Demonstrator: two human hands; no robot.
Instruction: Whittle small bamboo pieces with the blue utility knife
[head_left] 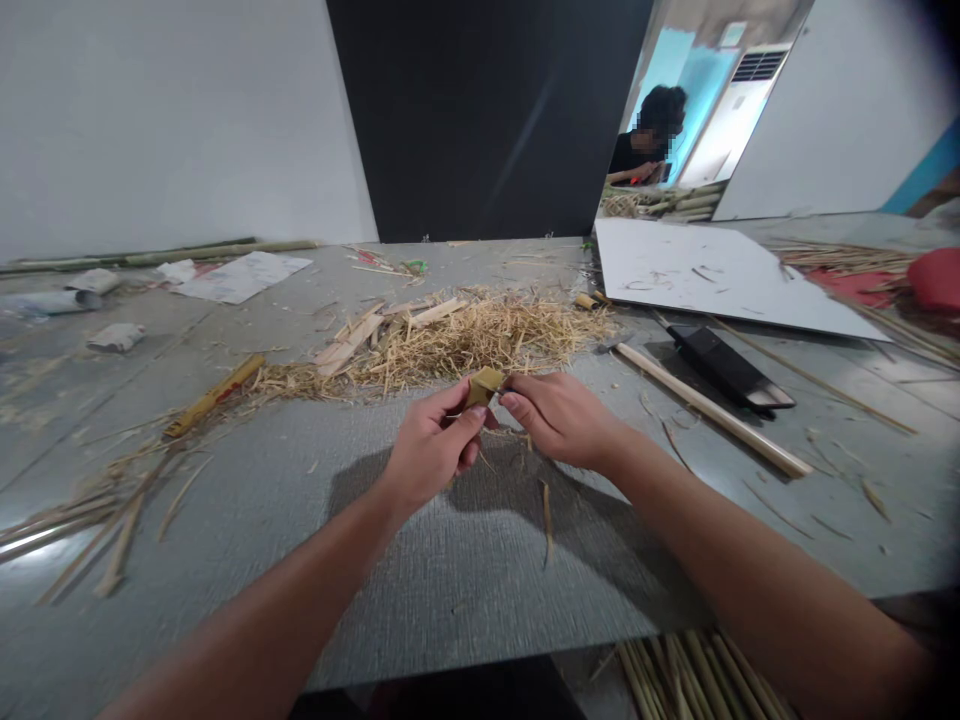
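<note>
My left hand [439,437] pinches a short yellowish piece of bamboo [486,378] between thumb and fingers, above the near part of the grey table. My right hand [559,415] is closed right beside it, its fingertips meeting the piece's right side. A thin dark tool shows at those fingertips; most of it is hidden, so its kind is unclear. Just beyond both hands lies a heap of straw-coloured shavings [487,335]. Under the hands, a curled strip [547,515] rests on the table.
To the right lie a wooden stick [712,408], a long black object [724,365] and a white board [720,275]. At left are a bamboo tube [217,395] and thin strips [97,530]. Beyond the upright black panel [487,110], a person [649,140] sits. Bamboo poles [697,675] lie below the front edge.
</note>
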